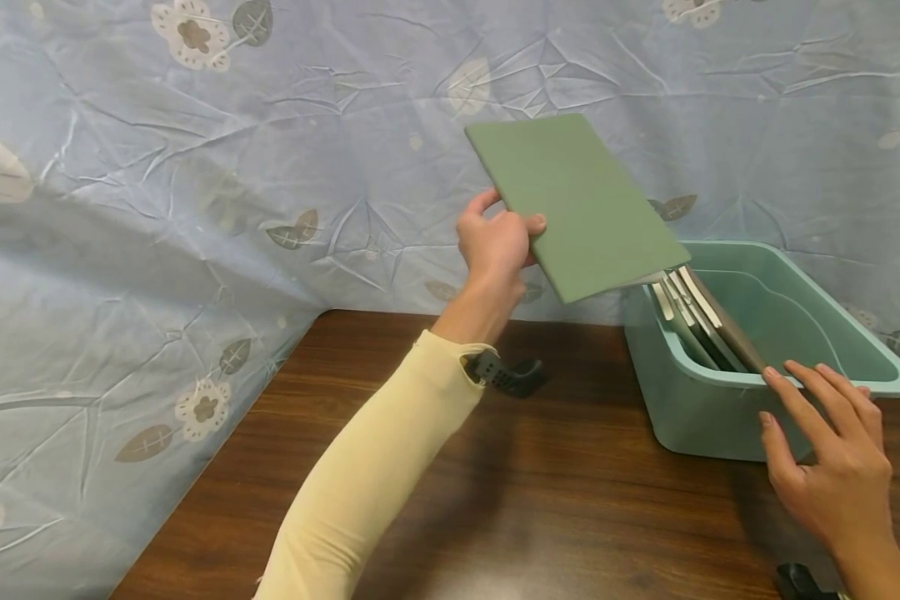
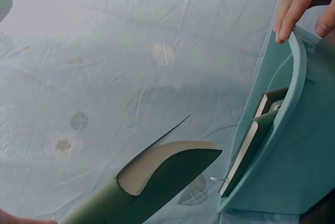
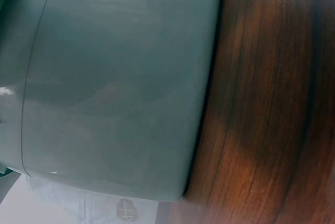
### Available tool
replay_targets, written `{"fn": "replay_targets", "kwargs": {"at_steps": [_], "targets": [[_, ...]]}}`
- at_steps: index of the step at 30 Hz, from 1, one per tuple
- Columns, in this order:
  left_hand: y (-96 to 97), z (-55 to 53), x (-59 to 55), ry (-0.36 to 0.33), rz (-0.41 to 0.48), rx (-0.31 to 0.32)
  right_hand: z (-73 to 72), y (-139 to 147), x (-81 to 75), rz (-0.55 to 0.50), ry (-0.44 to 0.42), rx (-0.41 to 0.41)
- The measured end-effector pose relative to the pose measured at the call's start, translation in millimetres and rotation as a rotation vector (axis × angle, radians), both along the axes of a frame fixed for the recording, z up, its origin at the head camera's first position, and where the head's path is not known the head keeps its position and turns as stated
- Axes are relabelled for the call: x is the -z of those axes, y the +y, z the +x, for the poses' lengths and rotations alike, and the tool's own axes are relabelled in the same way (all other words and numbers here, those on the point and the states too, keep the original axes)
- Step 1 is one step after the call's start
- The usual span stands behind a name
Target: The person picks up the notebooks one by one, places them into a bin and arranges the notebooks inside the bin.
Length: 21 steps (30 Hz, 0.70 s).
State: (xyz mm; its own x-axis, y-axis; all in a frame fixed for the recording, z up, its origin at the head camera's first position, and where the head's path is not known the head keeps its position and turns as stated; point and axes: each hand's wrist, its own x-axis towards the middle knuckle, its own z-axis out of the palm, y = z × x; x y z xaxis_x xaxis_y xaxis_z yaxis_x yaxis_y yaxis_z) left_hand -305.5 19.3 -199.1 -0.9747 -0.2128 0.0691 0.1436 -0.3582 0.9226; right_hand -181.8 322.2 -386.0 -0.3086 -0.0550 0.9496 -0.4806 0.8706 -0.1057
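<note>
My left hand (image 1: 497, 240) grips a green notebook (image 1: 576, 203) by its lower left edge and holds it tilted in the air above the left end of a teal plastic bin (image 1: 727, 417). In the left wrist view the green notebook (image 2: 157, 182) hangs just left of the bin (image 2: 293, 161). Several books (image 1: 701, 317) stand leaning against the bin's left wall. My right hand (image 1: 825, 450) rests with straight fingers on the bin's near rim; its fingertips (image 2: 298, 9) show on the rim. The right wrist view shows only the bin's outer wall (image 3: 110, 82).
The bin stands on a dark wooden table (image 1: 540, 500). A blue floral cloth (image 1: 195, 208) hangs behind the table and along its left side. A black wrist strap (image 1: 506, 375) shows on my left forearm.
</note>
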Motion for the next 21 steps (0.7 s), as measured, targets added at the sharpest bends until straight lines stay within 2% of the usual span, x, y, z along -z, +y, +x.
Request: {"fn": "replay_targets", "kwargs": {"at_steps": [11,21], "targets": [[22.6,-2.4,-0.2,-0.016,0.047,0.003,-1.2,2.0,-1.5,0.005,0.002,0.000],[49.8,-1.5,6.5,-0.039,0.020,0.018,-2.5,2.9,-1.8,-0.005,0.001,-0.018]]}}
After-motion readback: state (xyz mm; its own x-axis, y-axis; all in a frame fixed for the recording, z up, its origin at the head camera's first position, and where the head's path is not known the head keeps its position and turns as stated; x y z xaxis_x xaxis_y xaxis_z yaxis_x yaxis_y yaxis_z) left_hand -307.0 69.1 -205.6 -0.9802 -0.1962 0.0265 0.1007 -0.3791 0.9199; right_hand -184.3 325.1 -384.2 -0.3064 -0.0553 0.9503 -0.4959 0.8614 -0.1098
